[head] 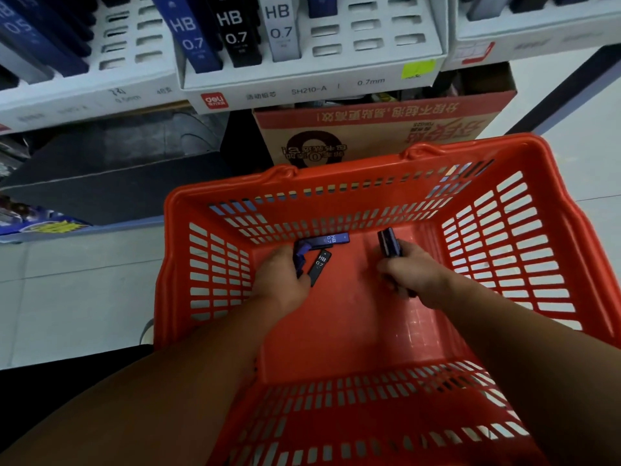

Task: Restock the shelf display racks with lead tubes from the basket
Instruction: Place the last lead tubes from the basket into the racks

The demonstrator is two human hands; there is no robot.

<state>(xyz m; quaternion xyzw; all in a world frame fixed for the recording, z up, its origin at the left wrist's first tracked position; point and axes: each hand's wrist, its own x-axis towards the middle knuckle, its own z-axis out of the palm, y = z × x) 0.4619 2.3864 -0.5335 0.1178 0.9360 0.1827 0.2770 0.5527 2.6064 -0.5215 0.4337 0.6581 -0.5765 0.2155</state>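
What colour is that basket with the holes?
The basket is orange-red, seen best in the head view.

Head-worn; looking down into basket (353, 174)

The basket (353, 174) sits nearest the person, before the shelf, with a cardboard box (369, 129) just behind its far rim and under the middle display rack (302, 92). In the basket, the left hand (280, 280) lies at the left over loose lead tubes (300, 264), one tube (331, 238) crosswise along the far wall and another tube (319, 265) just right of that hand, while the right hand (411, 275), well apart to the right, grips a bundle of tubes (389, 243). The middle rack stands between a left rack (84, 95) and a right rack (537, 38), with standing tubes (232, 31) in its left slots
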